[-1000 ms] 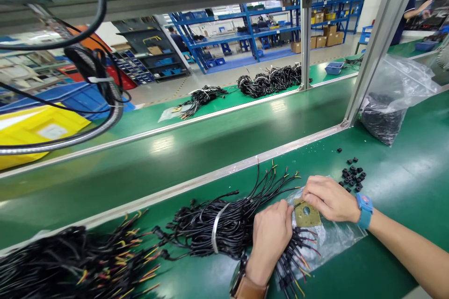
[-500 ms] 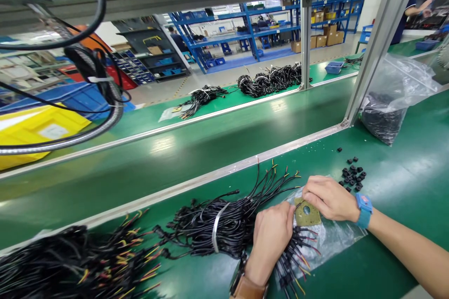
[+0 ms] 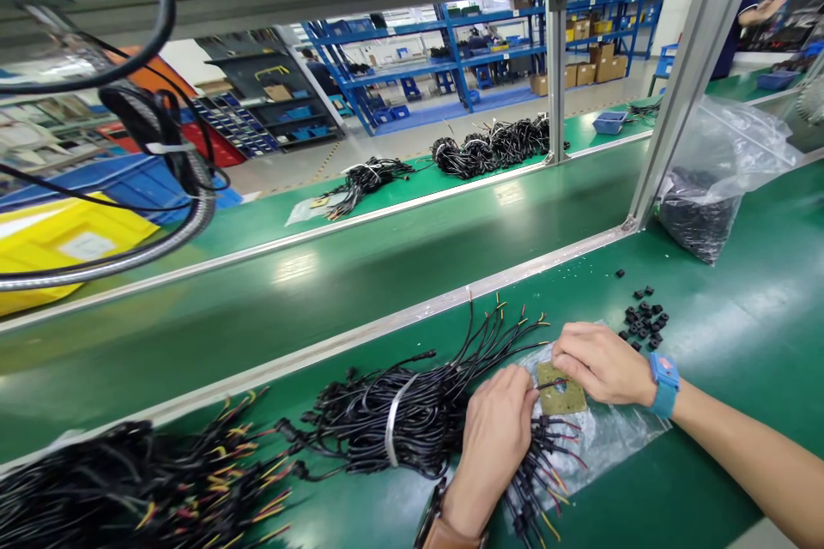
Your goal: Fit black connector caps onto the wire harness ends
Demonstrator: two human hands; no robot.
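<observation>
Left hand (image 3: pixel 499 413) pinching black wire (image 3: pixel 547 383), tip over yellowish plate (image 3: pixel 569 401), between hands. Right hand (image 3: pixel 602 364) curled beside plate, grip hidden, cannot tell. Beyond it: clear bag (image 3: pixel 701 219), black contents low inside.

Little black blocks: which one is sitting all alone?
The block nearest the metal rail; the other blocks sit closer together, nearer the right hand.

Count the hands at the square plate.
2: the left hand, left of the square plate, with a black wire at its fingertips; the right hand, over the plate's upper right corner. None there seems hidden.
</observation>
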